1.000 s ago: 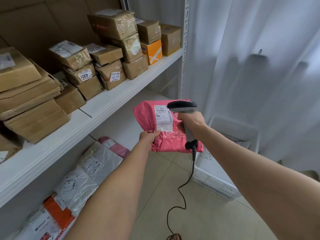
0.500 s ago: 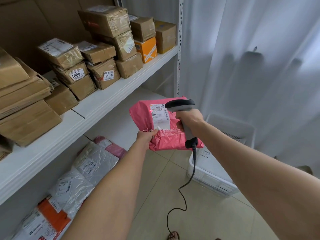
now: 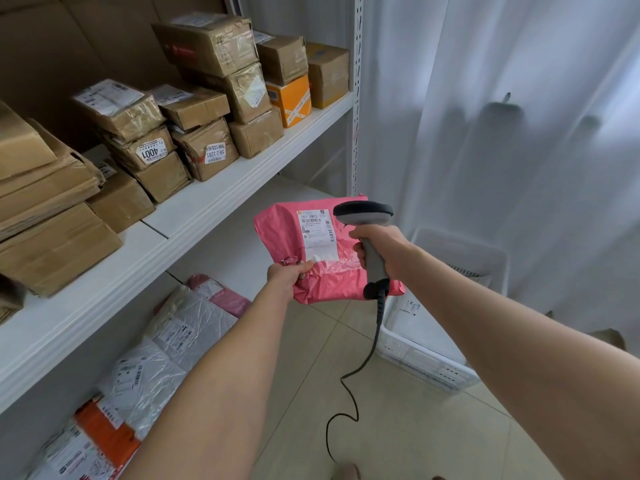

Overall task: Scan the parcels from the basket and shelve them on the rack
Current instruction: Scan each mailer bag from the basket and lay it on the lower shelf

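Parcel [image 3: 322, 251] — lower edge pinched by left hand [image 3: 287, 271].

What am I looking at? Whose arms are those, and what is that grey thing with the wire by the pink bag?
The camera sits on a person's head, so you see their own two arms. The left hand pinches a pink parcel by its lower edge. The right hand grips a grey scanner, a tool that reads barcode labels. Brown boxes sit on the white rack; soft bags lie on the shelf below. The white basket stands on the floor.
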